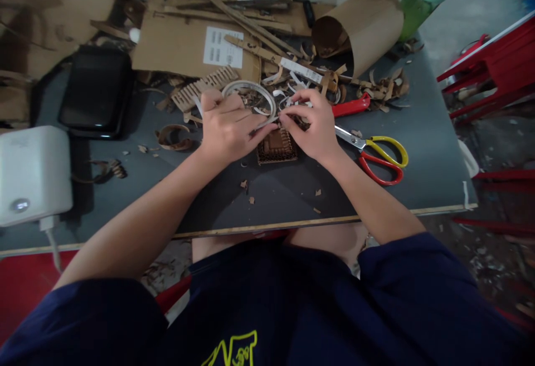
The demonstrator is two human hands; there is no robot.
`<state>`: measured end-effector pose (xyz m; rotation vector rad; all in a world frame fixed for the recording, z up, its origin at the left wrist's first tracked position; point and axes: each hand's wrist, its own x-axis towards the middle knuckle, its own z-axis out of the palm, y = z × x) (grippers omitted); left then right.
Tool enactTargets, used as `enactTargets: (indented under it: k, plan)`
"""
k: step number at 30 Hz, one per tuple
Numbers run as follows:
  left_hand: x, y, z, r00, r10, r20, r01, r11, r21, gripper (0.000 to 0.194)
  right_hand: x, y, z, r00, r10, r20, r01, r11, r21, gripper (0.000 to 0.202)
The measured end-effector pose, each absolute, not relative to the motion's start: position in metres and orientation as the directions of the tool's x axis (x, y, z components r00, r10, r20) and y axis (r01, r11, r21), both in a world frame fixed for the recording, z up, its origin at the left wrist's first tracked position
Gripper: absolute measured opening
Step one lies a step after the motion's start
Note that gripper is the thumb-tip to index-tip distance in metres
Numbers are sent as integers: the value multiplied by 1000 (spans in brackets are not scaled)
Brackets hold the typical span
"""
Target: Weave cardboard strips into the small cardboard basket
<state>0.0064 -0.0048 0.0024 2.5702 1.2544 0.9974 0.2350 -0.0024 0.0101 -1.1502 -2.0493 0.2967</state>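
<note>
My left hand (229,123) is closed around a roll of white tape (267,94), which stands out past its fingers as a pale ring. Thumb and fingers of my right hand (312,126) are pinched together close to the left thumb tip, at what looks like the end of the tape; the fingers partly hide it. Just below both hands, a small square piece built of brown corrugated cardboard (277,153) lies on the table, its upper part covered by them. Scissors with one yellow and one red handle (382,157) lie beside my right wrist, blades pointing under the hand.
Cardboard strips and scraps (387,84) litter the grey table (430,149). A red-handled cutter (351,105) lies past my right hand. Behind are a flat cardboard sheet (167,48) and a brown paper tube (374,29). At left sit a black case (96,90) and a white device (35,174).
</note>
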Motion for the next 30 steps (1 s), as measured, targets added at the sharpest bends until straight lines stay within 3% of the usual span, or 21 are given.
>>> enactTargets:
  k: [5, 9, 14, 23, 30]
  plan:
    - [7, -3, -1, 376, 790, 484, 713, -580, 394, 34, 239, -2, 20, -298, 773, 560, 604, 607, -517, 41]
    - [10, -6, 0, 377, 801, 466, 710, -573, 410, 36, 235, -9, 25, -348, 734, 584, 643, 640, -420, 30]
    - [16, -12, 0, 369, 758, 538, 742, -589, 322, 38, 231, -16, 26, -328, 687, 649, 671, 653, -351, 21]
    - [16, -16, 5, 395, 760, 516, 772, -579, 262, 31, 228, -15, 25, -386, 764, 517, 650, 623, -436, 22]
    - [3, -21, 0, 462, 700, 545, 762, -628, 160, 24, 231, 2, 14, -364, 803, 472, 557, 594, -581, 32]
